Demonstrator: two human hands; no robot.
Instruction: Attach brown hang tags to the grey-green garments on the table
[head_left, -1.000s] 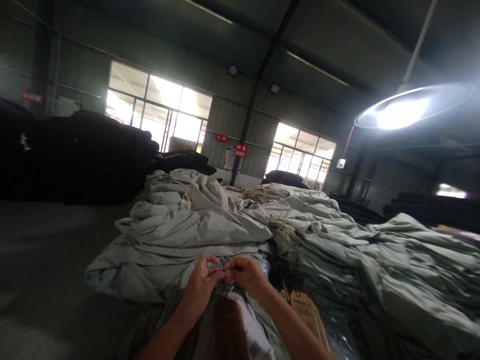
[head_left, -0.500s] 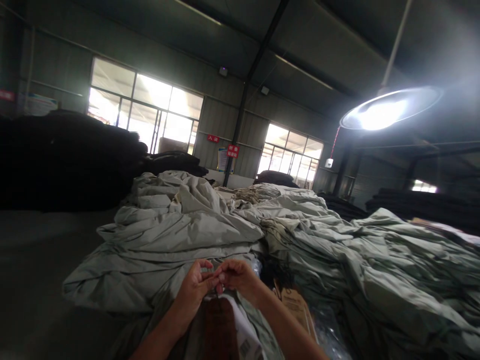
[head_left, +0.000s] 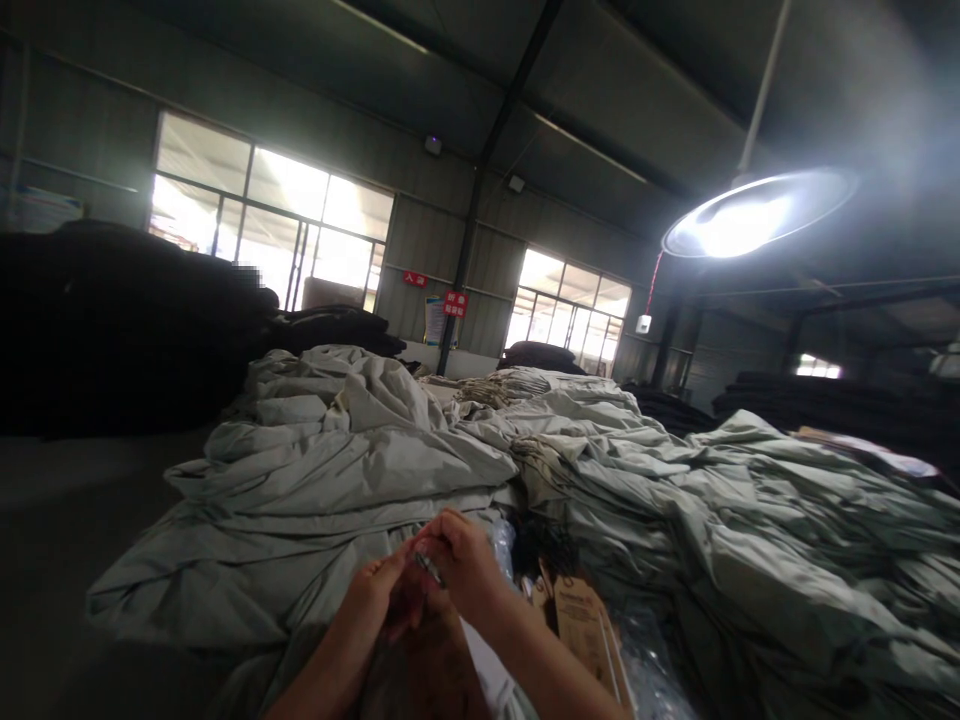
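Note:
My left hand (head_left: 379, 590) is closed, its thumb and fingers pinched by the upper end of a brown hang tag (head_left: 446, 665). Against it, my right hand (head_left: 463, 560) is closed too, fingers bent together over a small dark cord (head_left: 429, 568) at the top of the tag. The fingertips of both hands meet, so the exact grip is partly hidden. A white printed sheet (head_left: 491, 675) shows behind the tag, under my right forearm. Grey-green cloth (head_left: 360, 480) lies in folds directly beyond both hands.
Right of my forearm lie kraft-paper tags (head_left: 585, 630), a tangle of black cords (head_left: 551, 545) and clear plastic bags (head_left: 652, 665). More heaped cloth (head_left: 750, 500) spreads to the right. A dark pile (head_left: 127, 330) stands at left; a lit lamp (head_left: 750, 225) hangs overhead.
My right hand has turned and risen slightly over the tag's top, and my left hand has dropped a little. The brown tag has tilted. The view has shifted slightly to the right.

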